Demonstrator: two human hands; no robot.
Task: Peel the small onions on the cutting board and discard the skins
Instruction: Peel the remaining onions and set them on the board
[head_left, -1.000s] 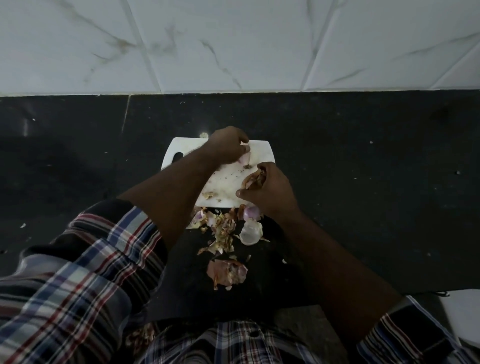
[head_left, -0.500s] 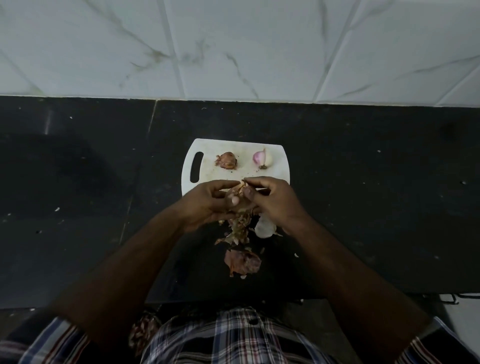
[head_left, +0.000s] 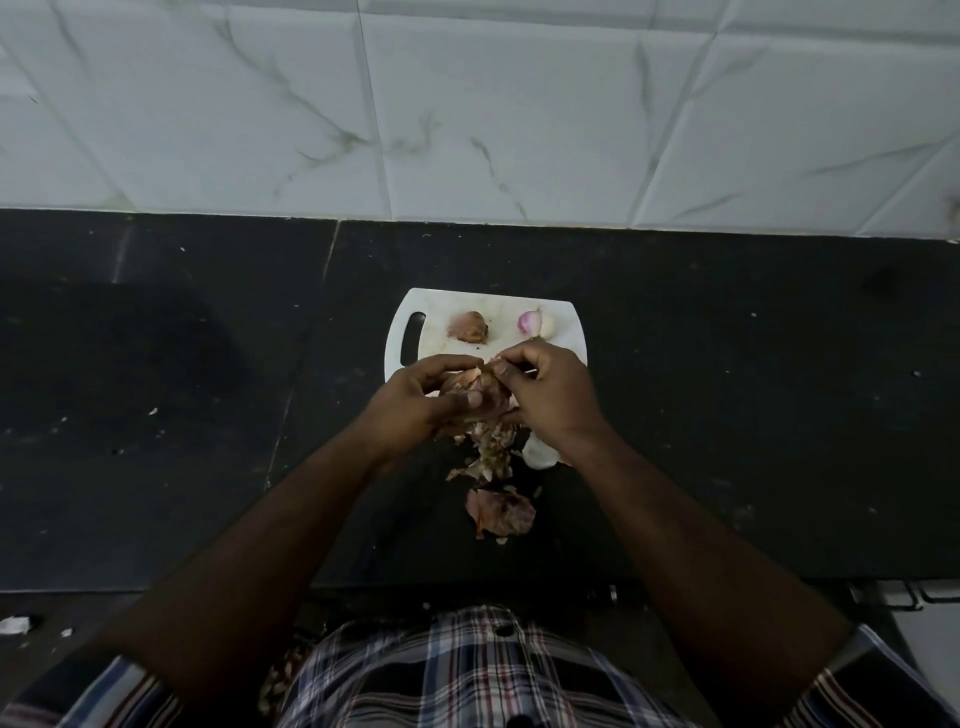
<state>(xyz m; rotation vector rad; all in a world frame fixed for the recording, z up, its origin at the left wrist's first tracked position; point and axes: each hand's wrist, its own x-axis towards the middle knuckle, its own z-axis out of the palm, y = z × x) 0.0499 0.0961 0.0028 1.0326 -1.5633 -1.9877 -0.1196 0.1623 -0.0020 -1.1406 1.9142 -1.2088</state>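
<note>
My left hand (head_left: 415, 402) grips a small brown-skinned onion (head_left: 480, 387) over the near edge of the white cutting board (head_left: 402, 322). My right hand (head_left: 550, 395) pinches the papery skin at the top of that onion. On the board's far side lie an unpeeled brown onion (head_left: 467, 326) and a partly peeled pink-white onion (head_left: 535, 322). A pile of loose skins (head_left: 491, 452) lies on the black counter just below my hands, with a larger brown skin piece (head_left: 501, 512) nearer me. A pale peeled onion (head_left: 540, 453) shows under my right wrist.
The black stone counter (head_left: 182, 389) stretches to both sides, flecked with small crumbs. A white marbled tile wall (head_left: 467, 104) rises behind it. The counter's front edge runs near my checked shirt (head_left: 467, 670). A white object (head_left: 930, 639) sits low at the right.
One second ago my left hand reached to the far side of the board. It has since come back to meet my right hand, and both now work on one onion.
</note>
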